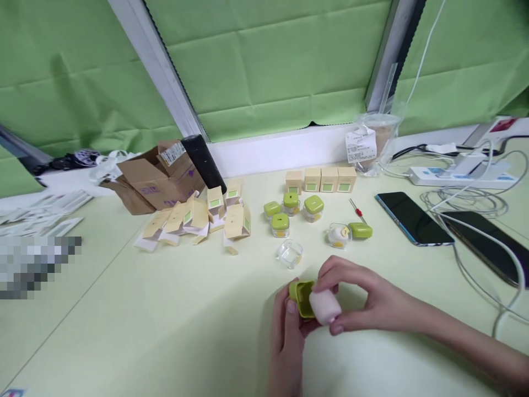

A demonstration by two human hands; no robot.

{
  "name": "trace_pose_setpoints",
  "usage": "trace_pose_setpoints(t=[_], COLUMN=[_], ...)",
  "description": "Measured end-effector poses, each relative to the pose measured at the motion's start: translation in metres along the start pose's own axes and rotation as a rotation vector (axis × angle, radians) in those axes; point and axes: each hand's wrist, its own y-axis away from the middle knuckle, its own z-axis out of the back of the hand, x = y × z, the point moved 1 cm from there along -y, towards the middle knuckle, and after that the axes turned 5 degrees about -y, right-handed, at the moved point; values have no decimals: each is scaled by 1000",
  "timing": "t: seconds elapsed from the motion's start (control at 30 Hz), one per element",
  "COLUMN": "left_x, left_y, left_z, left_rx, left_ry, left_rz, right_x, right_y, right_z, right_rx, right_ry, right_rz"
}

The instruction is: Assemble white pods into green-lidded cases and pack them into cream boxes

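Note:
My left hand (286, 336) grips a green square lid (303, 296), open side up, near the table's front. My right hand (363, 298) pinches a pale pink soft pad (325, 306) against that lid. Just beyond the hands sits an empty clear jar (290, 253). Further right is an open jar with white contents (339, 235) and its green lid (360, 230) beside it. Several closed green-lidded jars (290, 210) stand in a cluster behind.
A row of small tan boxes (321, 179) lines the back. Flattened and open boxes (198, 219) and brown cartons (157, 176) lie left. Two phones (413, 217), cables, a power strip (458, 175) and a plastic cup (374, 144) are on the right.

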Motion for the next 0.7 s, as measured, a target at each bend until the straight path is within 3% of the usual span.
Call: trace_pose_setpoints(t=[0.17, 0.37, 0.53, 0.7], left_x=[3, 1, 0, -1], left_y=[0, 5, 10, 15], left_z=[1, 2, 8, 7], left_rx=[32, 10, -4, 93], left_ry=[-16, -110, -342, -322], left_rz=[28, 9, -19, -94], right_x=[-7, -4, -5, -3], right_y=[3, 6, 7, 12], right_z=[-19, -26, -33, -32], right_rx=[-82, -149, -126, -53], right_ry=[-20, 61, 151, 357], right_rz=[21, 23, -90, 54])
